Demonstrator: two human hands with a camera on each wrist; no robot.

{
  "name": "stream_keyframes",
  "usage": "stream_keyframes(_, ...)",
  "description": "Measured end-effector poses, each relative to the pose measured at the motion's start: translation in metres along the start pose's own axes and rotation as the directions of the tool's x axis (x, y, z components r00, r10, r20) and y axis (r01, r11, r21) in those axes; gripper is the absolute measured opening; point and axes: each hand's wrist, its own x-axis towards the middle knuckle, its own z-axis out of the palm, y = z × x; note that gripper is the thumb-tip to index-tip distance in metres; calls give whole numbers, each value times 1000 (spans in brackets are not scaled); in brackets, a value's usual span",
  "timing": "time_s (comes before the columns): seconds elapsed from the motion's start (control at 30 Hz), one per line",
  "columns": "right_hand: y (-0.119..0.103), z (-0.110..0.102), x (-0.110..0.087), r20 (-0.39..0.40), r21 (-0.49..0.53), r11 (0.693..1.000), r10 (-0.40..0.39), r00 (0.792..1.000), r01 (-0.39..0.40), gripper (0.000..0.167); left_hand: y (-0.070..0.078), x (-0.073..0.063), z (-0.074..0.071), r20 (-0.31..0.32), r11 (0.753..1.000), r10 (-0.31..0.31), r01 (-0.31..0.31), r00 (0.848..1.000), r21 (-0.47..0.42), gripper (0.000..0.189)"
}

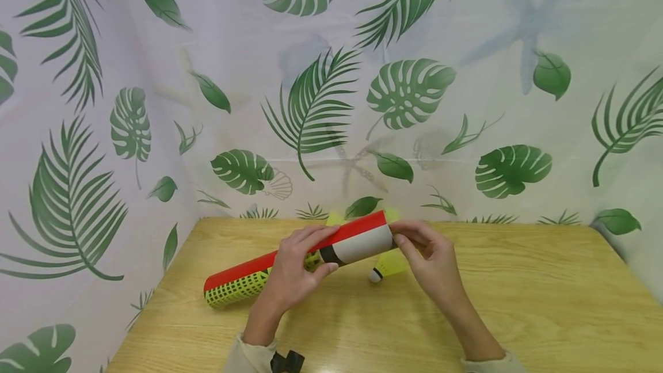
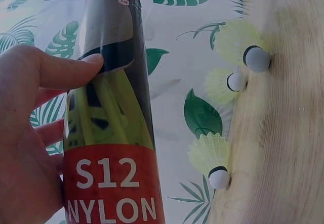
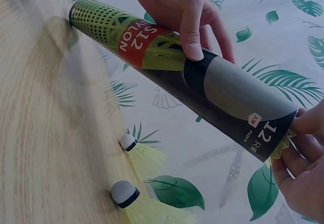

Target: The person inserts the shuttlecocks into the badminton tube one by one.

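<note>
Lying tilted across the middle of the head view, the shuttlecock tube (image 1: 305,258) has its lower end, yellow-green with a black grid, resting on the wooden table (image 1: 518,304) at the lower left, while its grey-white end rises toward the centre of the frame. The left hand (image 1: 297,269) grips the tube around its middle, fingers curled over the top and the thumb pressed along the near side; in the left wrist view the thumb lies across the grey band above the red label reading S12 NYLON. The right hand (image 1: 427,258) sits at the raised end, its fingertips pinching there. In the right wrist view, at the lower right of the frame, those fingers (image 3: 304,148) close on a bit of yellow feathering (image 3: 281,145) showing at the tube's mouth, beside the printed 12. Just below the raised end, a loose yellow shuttlecock (image 1: 385,266) lies on the table, white cork toward the camera. The left wrist view shows three such shuttlecocks (image 2: 223,87) at the right of the frame against the wood. A leaf-printed cloth (image 1: 362,102) fills the background.
</note>
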Motion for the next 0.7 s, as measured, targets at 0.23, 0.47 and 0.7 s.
stream_keyframes(0.23, -2, 0, -1, 59, 21, 1000, 8, 998, -9, 21, 2, -1, -1, 8, 1000, -21, 21, 1000, -6, 61)
stream_keyframes(0.47, -3, 3, -2, 117, 58, 998, 2, 993, -9, 27, 4, -1, 0, 9, 1000, -13, 13, 1000, 1, 62)
stream_keyframes(0.7, -5, 2, 0, 84, 53, 999, -6, 996, 1, 24, 0, 0, -1, 7, 1000, -7, 7, 1000, 6, 62)
